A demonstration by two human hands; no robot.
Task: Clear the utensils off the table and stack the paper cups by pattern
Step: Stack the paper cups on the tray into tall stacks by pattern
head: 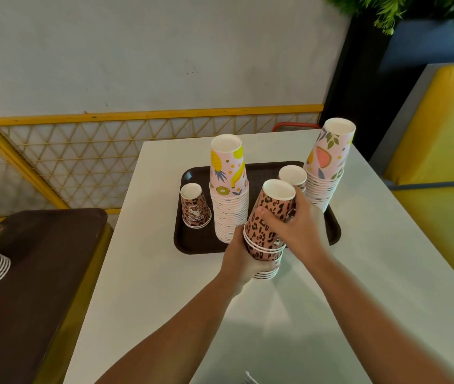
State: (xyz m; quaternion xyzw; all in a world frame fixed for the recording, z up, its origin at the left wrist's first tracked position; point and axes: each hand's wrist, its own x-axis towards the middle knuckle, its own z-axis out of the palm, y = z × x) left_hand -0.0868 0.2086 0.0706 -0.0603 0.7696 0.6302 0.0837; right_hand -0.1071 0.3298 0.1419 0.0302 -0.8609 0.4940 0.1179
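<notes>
Seating top cup squarely advised: leopard-print cup stack (265, 234) at frame centre gripped low by left hand (241, 261), pinched high by right hand (293, 225).

This looks like a café or fast-food eatery. A white bench (358, 245) carries a dark brown serving tray (192, 245) loaded with tall stacks of printed paper cups (228, 206), far more than a home would keep. A yellow padded booth seat (439, 128) stands to the right, a yellow metal lattice railing (87, 156) runs along the grey wall, and what seems to be planter greenery (403, 9) hangs at the top corner, blurred.
</notes>
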